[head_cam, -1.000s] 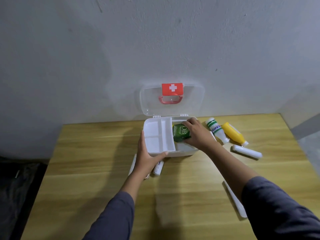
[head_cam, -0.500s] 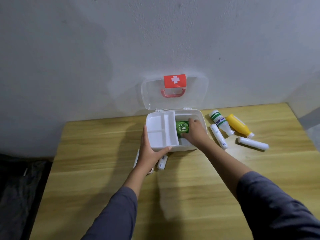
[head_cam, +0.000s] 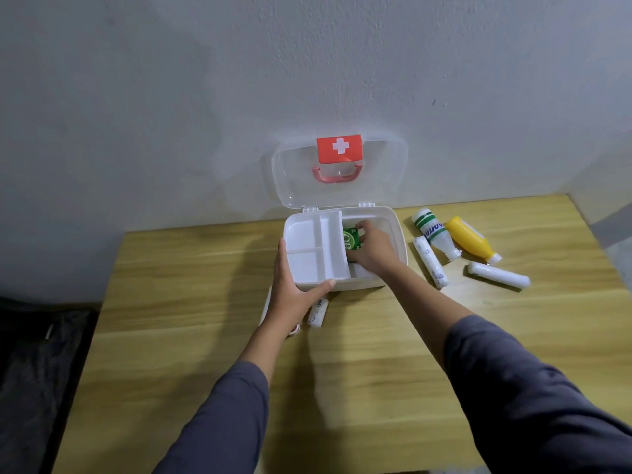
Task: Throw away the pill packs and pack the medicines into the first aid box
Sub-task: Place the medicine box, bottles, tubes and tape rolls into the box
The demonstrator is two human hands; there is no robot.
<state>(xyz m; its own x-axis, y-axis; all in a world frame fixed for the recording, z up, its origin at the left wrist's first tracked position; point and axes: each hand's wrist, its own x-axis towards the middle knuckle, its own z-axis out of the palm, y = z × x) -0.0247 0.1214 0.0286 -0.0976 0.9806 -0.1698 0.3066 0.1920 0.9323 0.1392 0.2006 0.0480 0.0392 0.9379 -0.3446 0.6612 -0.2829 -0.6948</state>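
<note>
The white first aid box [head_cam: 396, 234] stands open against the wall, its clear lid [head_cam: 376, 172] upright with a red cross label. A white divided tray [head_cam: 314, 251] sits in its left half. My left hand [head_cam: 290, 289] grips the box's front left corner and the tray edge. My right hand [head_cam: 371, 249] is inside the box's right half, fingers closed on a green medicine box [head_cam: 351, 239]. To the right lie a green-and-white bottle [head_cam: 432, 234], a yellow bottle [head_cam: 470, 241] and two white rolls [head_cam: 430, 261] [head_cam: 497, 275].
A small white tube [head_cam: 318, 311] and another white item [head_cam: 265, 306], partly hidden by my left wrist, lie in front of the box. The wooden table [head_cam: 342, 371] ends at left beside a dark bag [head_cam: 30, 354] on the floor.
My right hand has pushed the green medicine box lower into the right half of the first aid box. The view has shifted, so the box sits higher in frame.
</note>
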